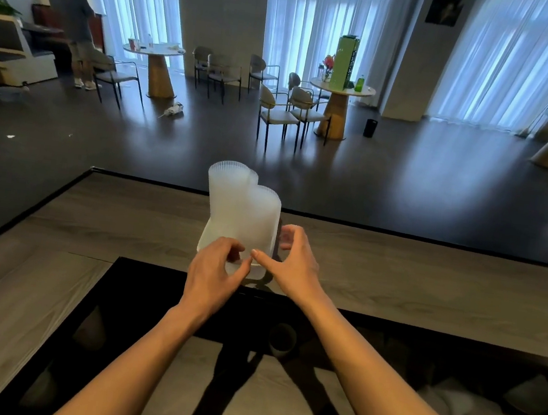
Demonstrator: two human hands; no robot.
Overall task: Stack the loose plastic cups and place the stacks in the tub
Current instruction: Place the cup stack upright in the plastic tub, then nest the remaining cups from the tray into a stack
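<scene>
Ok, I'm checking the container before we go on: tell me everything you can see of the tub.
The tub is a squarish box of white, translucent plastic, open-topped, upright on the wooden counter. Tall cup stacks stand in it, rising well above its rim. The left hand curls on its near wall; the right hand grips its near right corner.

A long counter (430,271) of grey-brown wood grain runs from 9 to 3 o'clock, with a thin black edge along its far side. Only 1 thing stands directly on it: a white translucent tub (208,237), upright near the middle, toward 12 o'clock. At 6 o'clock a black-bordered recess (153,282) cuts into the top; on the lower wood surface (241,403) inside it lie several pale shapes (531,394), too dim to identify
</scene>
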